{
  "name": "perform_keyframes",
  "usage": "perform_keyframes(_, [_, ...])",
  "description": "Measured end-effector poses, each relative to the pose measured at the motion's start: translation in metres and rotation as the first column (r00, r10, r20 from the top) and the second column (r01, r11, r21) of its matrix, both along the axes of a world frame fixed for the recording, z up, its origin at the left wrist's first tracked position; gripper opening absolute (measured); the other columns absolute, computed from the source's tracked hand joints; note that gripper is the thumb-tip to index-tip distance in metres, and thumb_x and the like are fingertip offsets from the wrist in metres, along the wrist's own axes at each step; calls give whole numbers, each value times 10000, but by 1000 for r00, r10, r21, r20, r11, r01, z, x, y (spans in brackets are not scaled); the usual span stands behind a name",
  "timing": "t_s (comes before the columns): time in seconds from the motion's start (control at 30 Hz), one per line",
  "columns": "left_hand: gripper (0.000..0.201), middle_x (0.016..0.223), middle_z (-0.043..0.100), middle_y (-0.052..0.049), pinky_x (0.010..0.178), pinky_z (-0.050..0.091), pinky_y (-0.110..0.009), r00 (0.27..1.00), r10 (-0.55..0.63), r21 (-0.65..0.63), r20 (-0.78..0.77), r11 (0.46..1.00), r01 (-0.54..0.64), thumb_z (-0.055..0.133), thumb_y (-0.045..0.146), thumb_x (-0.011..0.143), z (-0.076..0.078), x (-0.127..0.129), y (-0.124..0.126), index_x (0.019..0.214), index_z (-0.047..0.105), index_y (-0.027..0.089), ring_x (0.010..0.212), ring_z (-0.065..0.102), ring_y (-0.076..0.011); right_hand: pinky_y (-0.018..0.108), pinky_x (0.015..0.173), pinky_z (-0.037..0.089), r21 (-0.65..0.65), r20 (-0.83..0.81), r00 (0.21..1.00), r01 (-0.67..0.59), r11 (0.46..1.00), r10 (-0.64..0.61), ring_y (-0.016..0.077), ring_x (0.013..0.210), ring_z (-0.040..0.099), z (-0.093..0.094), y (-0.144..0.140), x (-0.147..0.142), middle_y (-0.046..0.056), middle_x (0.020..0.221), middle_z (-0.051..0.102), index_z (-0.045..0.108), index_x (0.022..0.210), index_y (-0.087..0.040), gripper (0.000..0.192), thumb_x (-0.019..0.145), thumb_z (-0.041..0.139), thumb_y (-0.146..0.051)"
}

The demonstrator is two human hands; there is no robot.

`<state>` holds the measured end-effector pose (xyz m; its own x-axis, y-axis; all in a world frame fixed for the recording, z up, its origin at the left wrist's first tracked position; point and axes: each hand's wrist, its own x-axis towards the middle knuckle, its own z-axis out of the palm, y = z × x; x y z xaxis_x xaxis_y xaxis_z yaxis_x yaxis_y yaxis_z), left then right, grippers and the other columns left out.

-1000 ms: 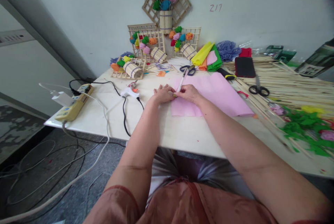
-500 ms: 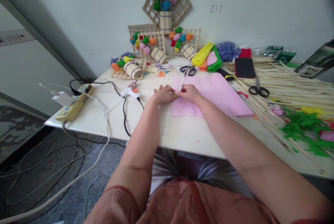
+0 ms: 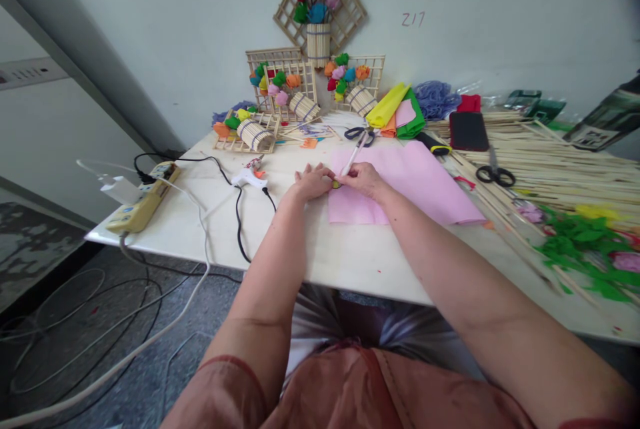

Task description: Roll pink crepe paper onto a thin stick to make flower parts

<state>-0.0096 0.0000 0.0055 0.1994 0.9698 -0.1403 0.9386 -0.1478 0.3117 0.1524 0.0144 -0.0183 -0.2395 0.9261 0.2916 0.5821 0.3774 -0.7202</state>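
Pink crepe paper (image 3: 415, 182) lies flat on the table, its left edge under my hands. My right hand (image 3: 367, 179) is closed round a white pen (image 3: 353, 155), whose lower end points down at the paper's left part. At that spot is a small round yellow-green piece (image 3: 336, 184), partly hidden by fingers. My left hand (image 3: 315, 182) rests palm down at the paper's left edge, some fingers spread on the table. Its fingertips nearest the pen hold the yellow-green piece against the paper. Just beyond the paper lie dark-handled scissors (image 3: 361, 135).
A white glue gun (image 3: 249, 179) and its black cord lie left, near a yellow power strip (image 3: 143, 202). Stick lattices with paper flowers (image 3: 295, 92) stand behind. Right are a phone (image 3: 469, 131), scissors (image 3: 495, 175), thin sticks (image 3: 550, 162) and green paper scraps (image 3: 580, 242).
The pen has tilted slightly, and my right hand has shifted only a little. My left hand stays in the same place.
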Motion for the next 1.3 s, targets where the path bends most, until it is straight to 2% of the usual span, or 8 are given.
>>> perform_keyframes(0.7, [377,1488,230,28,1048,76,-592,1000,-12,-12,15,1000,12,458,340,799,9,2,-9,1173,507,352,1375,81,-288,232,556,416,27,91,996,16,1000,-18,152,649,597,4,-7,-2,58,691,683,714,760,-127,275,656,652,-374])
perform_keyframes(0.93, [365,1456,295,52,1041,99,-603,1000,-19,3,13,1000,19,438,371,803,6,0,-7,1161,509,380,1368,118,-297,223,547,404,37,107,994,15,999,-19,141,630,585,4,-6,-2,36,666,673,715,752,-139,243,660,647,-354])
perform_keyframes(1.17, [359,1480,248,56,1037,106,-610,1000,-14,17,15,1000,13,436,393,800,0,-1,-2,1151,510,373,1367,125,-305,231,579,424,-8,27,1000,-4,1000,4,132,629,579,2,-2,0,39,697,674,708,801,-127,237,687,623,-316])
perform_keyframes(1.3, [388,1483,238,70,1041,108,-604,1000,-8,8,-3,1000,8,420,398,805,1,-1,-2,1188,478,387,1368,125,-294,233,581,427,29,15,1000,15,999,-15,138,640,581,4,-4,-2,44,706,680,711,797,-131,256,682,632,-345])
